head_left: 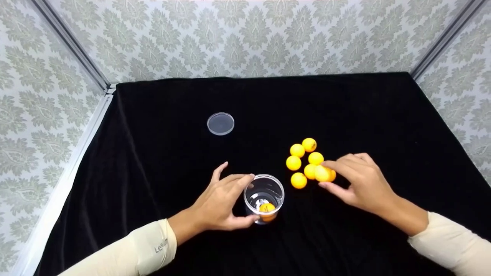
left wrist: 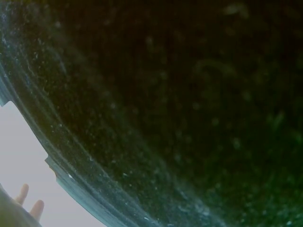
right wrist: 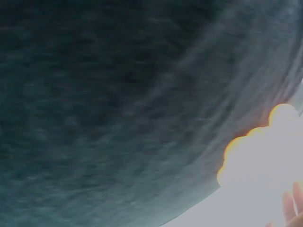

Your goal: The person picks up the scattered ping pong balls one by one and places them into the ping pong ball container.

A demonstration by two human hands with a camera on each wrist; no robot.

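My left hand (head_left: 220, 201) grips a clear plastic jar (head_left: 264, 195) from its left side, thumb and fingers around the upper wall. At the bottom of the jar lies an orange ping-pong ball (head_left: 267, 208). Between thumb and fingertips, my right hand (head_left: 360, 182) pinches another orange ping-pong ball (head_left: 322, 173). It overlaps the loose group of several ping-pong balls (head_left: 293, 163) to the right of the jar. In the right wrist view the balls (right wrist: 239, 146) are overexposed, with blurred fingers (right wrist: 289, 205) in the corner. The left wrist view shows mostly dark cloth and two fingertips (left wrist: 37, 208).
A round clear lid (head_left: 220, 124) lies flat on the black cloth (head_left: 172, 111), farther back and left of the balls. Patterned wall panels (head_left: 245, 38) stand behind the table and at both sides.
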